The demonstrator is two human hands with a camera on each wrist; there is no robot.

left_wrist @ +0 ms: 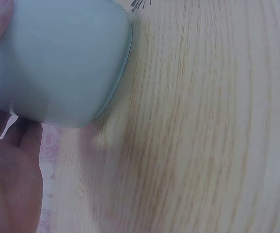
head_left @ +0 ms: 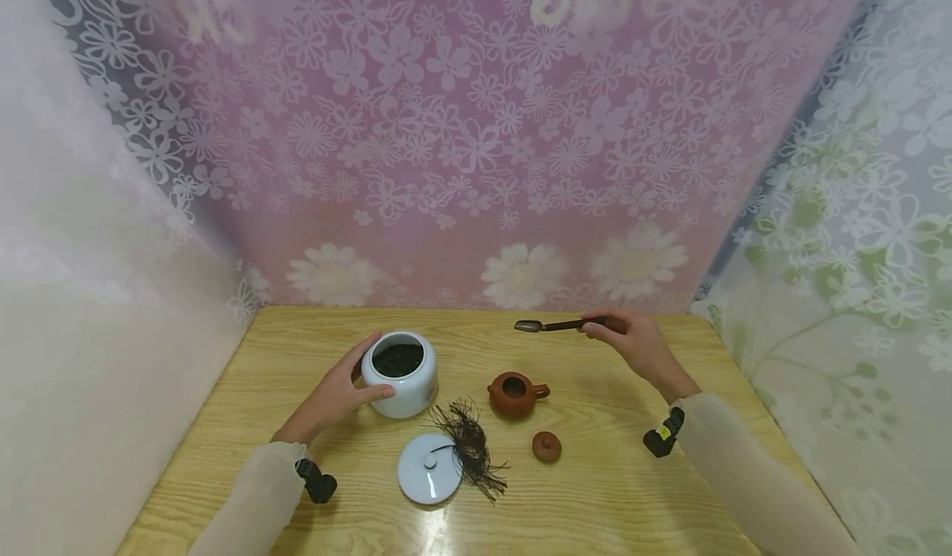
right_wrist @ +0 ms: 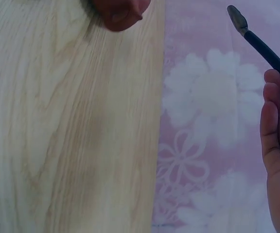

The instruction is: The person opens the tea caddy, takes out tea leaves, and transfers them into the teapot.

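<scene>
My left hand (head_left: 335, 395) grips a white ceramic jar (head_left: 405, 396), thumb on the near side and fingers round the far left. Dark tea leaves (head_left: 397, 361) show inside its open mouth. In the left wrist view, the smooth side of the jar (left_wrist: 62, 63) fills the upper left corner. My right hand (head_left: 638, 348) pinches the dark handle of a small tea scoop (head_left: 530, 325), held above the back of the table with its bowl pointing left. The scoop (right_wrist: 238, 19) appears at the upper right of the right wrist view. Whether the bowl holds anything is unclear.
A brown clay teapot (head_left: 513, 406) stands uncovered between the hands, handle to the right. Its small lid (head_left: 546, 447) lies in front of it. Nearer the front are the jar's white lid (head_left: 426, 483) and a dark stringy tassel (head_left: 476, 453). Flowered curtains (head_left: 476, 168) surround the wooden table (head_left: 617, 498).
</scene>
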